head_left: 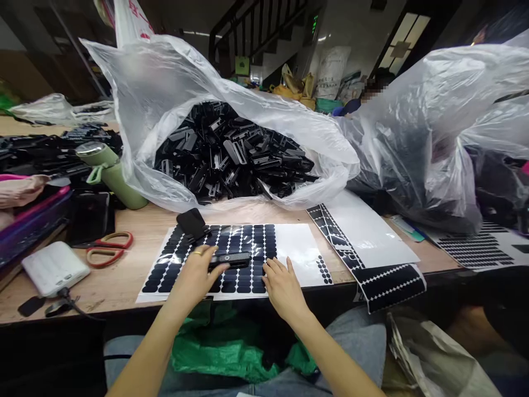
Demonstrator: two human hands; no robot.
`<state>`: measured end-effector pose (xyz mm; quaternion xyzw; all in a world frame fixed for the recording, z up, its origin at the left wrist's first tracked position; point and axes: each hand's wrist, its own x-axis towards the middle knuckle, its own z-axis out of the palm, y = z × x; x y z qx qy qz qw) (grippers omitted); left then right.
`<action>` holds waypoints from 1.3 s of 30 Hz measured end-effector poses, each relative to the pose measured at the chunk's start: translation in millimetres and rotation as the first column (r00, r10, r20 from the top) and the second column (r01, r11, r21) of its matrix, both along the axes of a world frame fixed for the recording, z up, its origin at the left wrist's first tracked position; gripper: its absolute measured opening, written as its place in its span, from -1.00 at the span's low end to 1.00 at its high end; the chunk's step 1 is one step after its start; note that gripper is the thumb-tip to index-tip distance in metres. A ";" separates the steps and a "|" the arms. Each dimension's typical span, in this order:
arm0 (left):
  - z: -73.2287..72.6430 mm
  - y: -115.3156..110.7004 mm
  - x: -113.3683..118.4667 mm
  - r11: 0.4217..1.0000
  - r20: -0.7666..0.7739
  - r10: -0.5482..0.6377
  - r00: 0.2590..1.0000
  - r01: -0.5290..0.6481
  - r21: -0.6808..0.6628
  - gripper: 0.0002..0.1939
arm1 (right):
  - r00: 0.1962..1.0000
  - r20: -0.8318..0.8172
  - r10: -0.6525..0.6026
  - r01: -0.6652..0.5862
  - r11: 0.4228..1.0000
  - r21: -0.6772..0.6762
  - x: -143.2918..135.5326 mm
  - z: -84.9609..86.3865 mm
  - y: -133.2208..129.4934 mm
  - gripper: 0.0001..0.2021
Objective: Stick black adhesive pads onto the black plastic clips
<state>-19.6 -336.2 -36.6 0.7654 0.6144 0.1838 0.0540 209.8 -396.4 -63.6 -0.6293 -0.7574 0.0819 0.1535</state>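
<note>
My left hand point(199, 277), with a ring on one finger, grips the left end of a narrow black plastic part point(233, 259) with a ribbed top between thumb and fingers. The part is just over a white sheet point(291, 242) with rows of black rounded stickers point(243, 242). My right hand point(285, 286) lies at the right edge of those rows, fingers stretched out and slightly apart, fingertips on the sheet. Whether a sticker is under them I cannot tell. Another black plastic piece point(192, 223) stands at the sheet's upper left.
A large clear plastic bag point(165, 71) full of black parts point(231, 149) lies behind the sheet. Left are red-handled scissors point(109, 249), a white power bank point(55, 268) and a green bottle point(119, 179). More sticker sheets point(390, 286) overhang the table edge at right, near another bag point(413, 127).
</note>
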 end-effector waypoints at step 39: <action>-1.0 60.9 73.1 0.987 0.470 -0.050 0.881 0.116 -0.112 -0.60 | 0.993 -0.120 0.008 -0.003 0.999 0.041 1.7 -1.8 -3.7 -0.69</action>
